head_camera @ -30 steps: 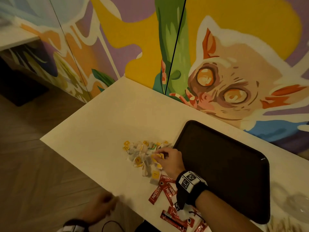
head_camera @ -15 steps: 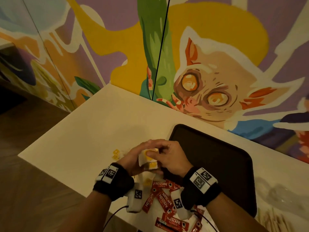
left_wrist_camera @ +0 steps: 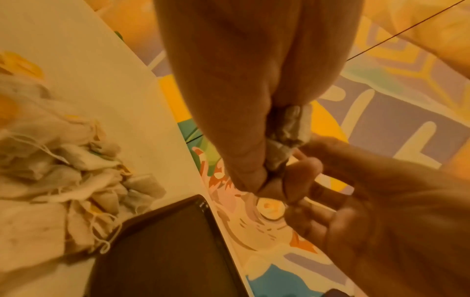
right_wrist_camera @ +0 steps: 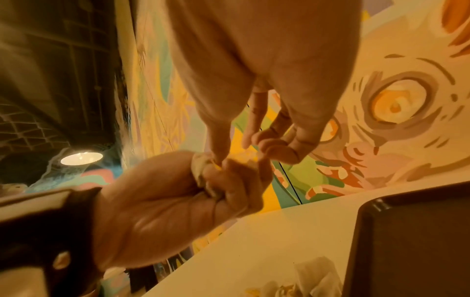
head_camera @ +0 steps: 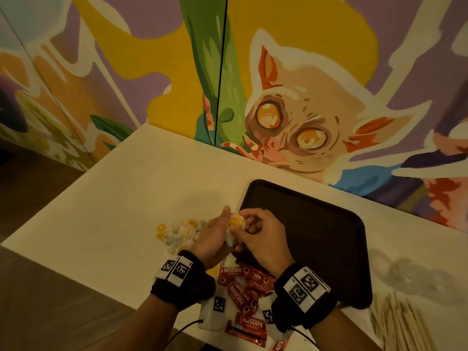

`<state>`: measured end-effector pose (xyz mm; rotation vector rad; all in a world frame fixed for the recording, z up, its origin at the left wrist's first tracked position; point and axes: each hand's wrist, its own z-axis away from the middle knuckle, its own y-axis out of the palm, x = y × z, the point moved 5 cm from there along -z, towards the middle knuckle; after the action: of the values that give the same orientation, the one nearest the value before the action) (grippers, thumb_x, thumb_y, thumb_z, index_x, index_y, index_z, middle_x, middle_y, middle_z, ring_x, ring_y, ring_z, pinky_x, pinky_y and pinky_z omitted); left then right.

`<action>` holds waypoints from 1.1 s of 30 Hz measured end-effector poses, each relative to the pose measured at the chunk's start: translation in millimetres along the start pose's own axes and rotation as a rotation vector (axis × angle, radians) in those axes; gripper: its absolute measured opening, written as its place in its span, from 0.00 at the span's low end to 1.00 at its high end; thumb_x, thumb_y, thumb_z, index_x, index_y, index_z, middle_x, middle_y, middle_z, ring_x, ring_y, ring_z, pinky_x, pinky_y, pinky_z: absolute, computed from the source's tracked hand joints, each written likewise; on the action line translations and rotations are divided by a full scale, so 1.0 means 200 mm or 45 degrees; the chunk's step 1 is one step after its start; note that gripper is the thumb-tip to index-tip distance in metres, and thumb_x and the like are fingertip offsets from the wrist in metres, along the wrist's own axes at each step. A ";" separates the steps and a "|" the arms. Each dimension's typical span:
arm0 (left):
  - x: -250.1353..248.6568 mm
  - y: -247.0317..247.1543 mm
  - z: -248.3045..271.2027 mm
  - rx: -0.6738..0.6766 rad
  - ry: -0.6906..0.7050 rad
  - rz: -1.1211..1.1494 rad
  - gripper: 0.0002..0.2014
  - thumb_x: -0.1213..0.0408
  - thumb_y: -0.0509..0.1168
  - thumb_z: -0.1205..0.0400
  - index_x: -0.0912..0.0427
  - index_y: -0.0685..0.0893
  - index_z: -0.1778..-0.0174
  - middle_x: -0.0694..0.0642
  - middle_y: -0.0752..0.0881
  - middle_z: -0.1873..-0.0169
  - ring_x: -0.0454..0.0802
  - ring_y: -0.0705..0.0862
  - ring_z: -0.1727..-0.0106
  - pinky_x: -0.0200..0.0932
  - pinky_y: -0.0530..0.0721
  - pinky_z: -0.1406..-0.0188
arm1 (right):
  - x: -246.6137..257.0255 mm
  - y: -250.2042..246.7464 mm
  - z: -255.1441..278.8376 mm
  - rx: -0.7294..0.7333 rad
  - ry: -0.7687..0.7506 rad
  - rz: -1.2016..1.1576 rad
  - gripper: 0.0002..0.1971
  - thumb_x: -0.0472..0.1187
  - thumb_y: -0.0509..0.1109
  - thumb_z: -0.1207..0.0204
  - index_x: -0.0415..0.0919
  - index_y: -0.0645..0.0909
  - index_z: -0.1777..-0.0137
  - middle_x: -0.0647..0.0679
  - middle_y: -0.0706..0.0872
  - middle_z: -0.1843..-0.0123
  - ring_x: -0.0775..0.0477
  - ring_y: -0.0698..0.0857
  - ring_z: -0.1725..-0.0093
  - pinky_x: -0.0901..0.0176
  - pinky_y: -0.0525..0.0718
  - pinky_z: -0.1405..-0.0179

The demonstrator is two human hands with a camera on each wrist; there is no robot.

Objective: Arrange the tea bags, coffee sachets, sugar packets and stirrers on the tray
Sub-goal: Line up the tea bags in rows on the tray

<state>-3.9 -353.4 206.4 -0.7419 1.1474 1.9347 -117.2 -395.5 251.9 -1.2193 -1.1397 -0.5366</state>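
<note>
Painted wall; pale table [head_camera: 106, 224]. Dark tray [head_camera: 316, 236], bare, at 3 o'clock of both hands. Left hand [head_camera: 212, 239] clutches a bunch of tea bags [head_camera: 234, 224]; right hand [head_camera: 263, 239] pinches its top. Light, soft, tangling strings: grasp bags' bodies. Loose pile [head_camera: 177, 233] at 9 o'clock.

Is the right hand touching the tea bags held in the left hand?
Touching. The right wrist view shows the right hand pinching the tea bags that the left hand grips.
</note>
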 end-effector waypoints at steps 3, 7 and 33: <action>0.01 0.07 -0.01 0.005 0.002 0.054 0.27 0.51 0.51 0.11 0.74 0.83 0.46 0.77 0.83 0.56 0.62 0.82 0.60 0.47 0.80 0.64 | -0.06 -0.03 0.01 -0.024 0.046 0.089 0.16 0.49 0.82 0.31 0.59 0.83 0.45 0.53 0.80 0.52 0.56 0.83 0.58 0.61 0.87 0.56; 0.03 0.12 -0.02 -0.006 -0.014 0.113 0.21 0.56 0.52 0.10 0.69 0.84 0.39 0.78 0.82 0.41 0.65 0.81 0.45 0.52 0.78 0.51 | -0.09 -0.08 0.02 0.016 0.095 0.058 0.13 0.45 0.82 0.30 0.54 0.86 0.47 0.53 0.81 0.49 0.54 0.84 0.54 0.62 0.88 0.57; 0.17 0.34 -0.03 -0.117 -0.021 0.217 0.23 0.52 0.59 0.14 0.68 0.75 0.32 0.71 0.85 0.42 0.61 0.87 0.40 0.53 0.83 0.36 | -0.19 -0.29 0.14 -0.197 0.015 -0.046 0.12 0.39 0.82 0.31 0.50 0.88 0.49 0.55 0.86 0.55 0.62 0.85 0.56 0.68 0.86 0.57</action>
<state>-77.2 -369.1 209.1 -0.6945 1.1499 2.1435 -190.6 -396.7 242.8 -1.3283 -1.1280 -0.6686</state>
